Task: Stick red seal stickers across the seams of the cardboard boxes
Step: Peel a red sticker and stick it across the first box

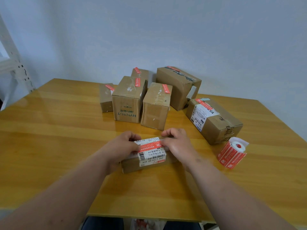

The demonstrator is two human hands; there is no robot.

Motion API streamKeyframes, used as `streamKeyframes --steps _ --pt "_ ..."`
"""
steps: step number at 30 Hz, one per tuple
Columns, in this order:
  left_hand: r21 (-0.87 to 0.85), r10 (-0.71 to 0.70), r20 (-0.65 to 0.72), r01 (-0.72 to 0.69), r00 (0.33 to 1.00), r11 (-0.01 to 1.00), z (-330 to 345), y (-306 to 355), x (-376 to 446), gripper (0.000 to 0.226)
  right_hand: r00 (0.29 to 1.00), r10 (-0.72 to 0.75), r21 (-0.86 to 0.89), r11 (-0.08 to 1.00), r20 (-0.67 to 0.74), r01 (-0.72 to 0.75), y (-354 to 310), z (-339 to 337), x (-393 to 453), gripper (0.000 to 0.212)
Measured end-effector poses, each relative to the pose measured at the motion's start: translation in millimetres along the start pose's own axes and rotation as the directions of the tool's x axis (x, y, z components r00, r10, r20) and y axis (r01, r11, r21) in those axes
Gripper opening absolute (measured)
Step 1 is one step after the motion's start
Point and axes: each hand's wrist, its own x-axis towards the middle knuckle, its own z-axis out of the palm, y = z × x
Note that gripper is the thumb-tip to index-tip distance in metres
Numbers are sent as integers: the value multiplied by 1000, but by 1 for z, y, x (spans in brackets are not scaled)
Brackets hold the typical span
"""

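Note:
A small cardboard box (132, 165) with a white shipping label lies on the table in front of me. A red seal sticker (149, 146) runs across its top, over the label. My left hand (123, 145) grips the box's left end, fingers curled over the far edge and thumb at the sticker's left end. My right hand (177, 145) holds the right end the same way, its thumb pressing the sticker's right end. A roll of red seal stickers (232, 153) stands to the right of the box.
Several cardboard boxes (127, 100) stand behind on the wooden table (66, 130), each with a red sticker on top. A larger labelled box (214, 120) sits at the right by the roll. A white metal rack (10, 63) stands at the far left against the wall.

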Motion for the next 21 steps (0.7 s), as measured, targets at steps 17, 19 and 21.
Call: streamKeyframes --steps 17,19,21 --pt "98 31 -68 -25 997 995 4 -3 3 11 998 -37 -162 986 -53 28 -3 6 2 17" --pt "42 11 -23 -10 1000 999 -1 -4 2 11 999 -43 -97 994 -24 40 1 3 1 7" --pt "37 20 24 -21 1000 999 -6 -5 -1 15 998 -66 -94 993 6 67 4 1 0 16"
